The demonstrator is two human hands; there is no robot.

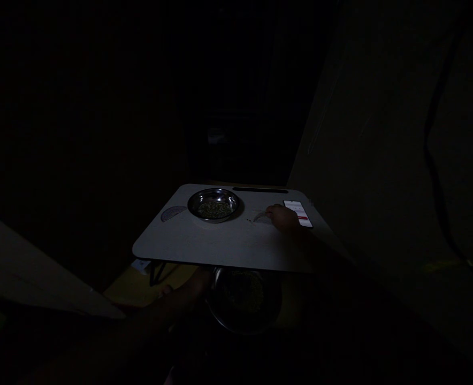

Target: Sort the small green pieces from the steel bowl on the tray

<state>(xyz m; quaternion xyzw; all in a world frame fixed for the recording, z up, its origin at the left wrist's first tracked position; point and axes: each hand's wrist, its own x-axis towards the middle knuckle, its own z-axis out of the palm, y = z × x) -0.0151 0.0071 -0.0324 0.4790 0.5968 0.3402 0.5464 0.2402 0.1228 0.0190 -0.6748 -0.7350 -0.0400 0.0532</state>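
Observation:
On the small white folding table (220, 246) stands a shiny steel bowl (195, 215) with small greenish grains or seeds (212, 209) in it. My right hand (281, 216) is low over the right part of the tabletop, its fingers closed together; whatever they pinch is too small and dark to name. Beside the fingertips are a grey half-round patch (262, 217) and a few loose specks. Below the table's near edge, my left hand (200, 280) is at the left rim of a second, larger steel bowl (230, 324), also with greenish contents. Its fingers are hidden in shadow.
A lit phone (305, 218) lies just right of my right hand. A half-round print (173, 213) marks the tabletop's left side, and a dark slot (260, 190) runs along its far edge. A wall (381, 176) with a hanging cable (435, 176) rises at right. The room is very dark.

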